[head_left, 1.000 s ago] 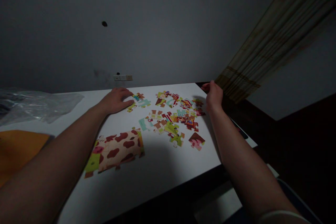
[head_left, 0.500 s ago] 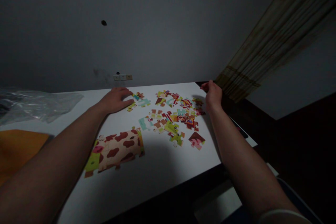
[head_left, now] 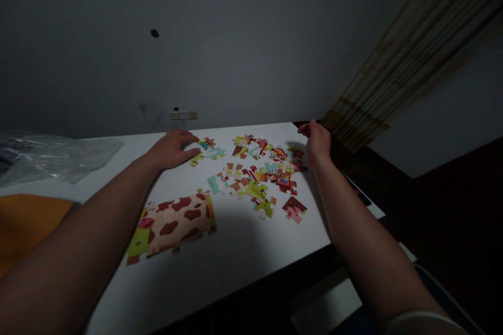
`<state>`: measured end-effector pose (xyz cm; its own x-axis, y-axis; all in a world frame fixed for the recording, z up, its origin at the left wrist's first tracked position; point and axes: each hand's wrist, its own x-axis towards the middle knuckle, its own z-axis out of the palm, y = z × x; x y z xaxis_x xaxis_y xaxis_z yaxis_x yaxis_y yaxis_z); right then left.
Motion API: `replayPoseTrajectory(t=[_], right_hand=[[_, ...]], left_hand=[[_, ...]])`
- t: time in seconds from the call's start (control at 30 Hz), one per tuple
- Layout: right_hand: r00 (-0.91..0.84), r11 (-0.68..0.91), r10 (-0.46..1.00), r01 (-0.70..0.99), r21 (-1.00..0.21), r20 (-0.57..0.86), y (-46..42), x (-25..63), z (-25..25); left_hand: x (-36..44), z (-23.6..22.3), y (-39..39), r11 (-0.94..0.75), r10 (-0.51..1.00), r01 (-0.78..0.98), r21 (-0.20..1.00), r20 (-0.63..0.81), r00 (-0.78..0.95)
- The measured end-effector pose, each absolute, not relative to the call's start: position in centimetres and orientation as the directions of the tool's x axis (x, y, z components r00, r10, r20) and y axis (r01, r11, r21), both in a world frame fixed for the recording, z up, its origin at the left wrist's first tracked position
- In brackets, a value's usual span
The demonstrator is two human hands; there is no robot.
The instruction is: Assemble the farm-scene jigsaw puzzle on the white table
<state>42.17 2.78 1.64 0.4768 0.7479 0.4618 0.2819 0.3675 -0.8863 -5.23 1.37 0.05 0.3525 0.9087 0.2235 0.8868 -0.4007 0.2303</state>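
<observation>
Several loose, bright puzzle pieces [head_left: 259, 170] lie scattered on the white table [head_left: 236, 251]. A joined section with a brown-spotted cow pattern [head_left: 175, 222] sits nearer to me. My left hand [head_left: 173, 147] rests flat on the table, fingers out, touching a small cluster of pieces [head_left: 207, 148]. My right hand [head_left: 316, 141] hovers over the far right corner beside the scattered pieces, fingers curled; whether it holds anything is hidden.
A crumpled clear plastic bag [head_left: 51, 157] lies at the far left, with an orange sheet [head_left: 27, 225] nearer me. A wall socket [head_left: 183, 114] is behind the table. A striped curtain [head_left: 404, 57] hangs at the right, past the table edge.
My right hand has drifted slightly left and away from me near the table's far corner. My left hand has stayed still on the table.
</observation>
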Motion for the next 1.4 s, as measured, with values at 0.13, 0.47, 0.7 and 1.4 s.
replayPoseTrajectory(t=[0.13, 0.47, 0.7, 1.4], right_hand=[[0.477, 0.366, 0.745, 0.292, -0.883, 0.466, 2.86, 42.14, 1.55], [0.452, 0.384, 0.749, 0.302, -0.873, 0.485, 3.2, 42.48, 1.13], [0.445, 0.347, 0.759, 0.341, -0.874, 0.475, 3.04, 42.44, 1.41], [0.42, 0.336, 0.777, 0.355, -0.873, 0.47, 2.88, 42.37, 1.49]], left_hand=[[-5.21, 0.12, 1.34, -0.397, 0.911, 0.889, 0.229, 0.213, 0.353], [-5.2, 0.14, 1.31, -0.388, 0.916, 0.896, 0.215, 0.199, 0.348], [-5.27, 0.11, 1.52, -0.407, 0.907, 0.89, 0.204, 0.206, 0.368], [-5.35, 0.05, 1.53, -0.404, 0.907, 0.893, 0.198, 0.213, 0.363]])
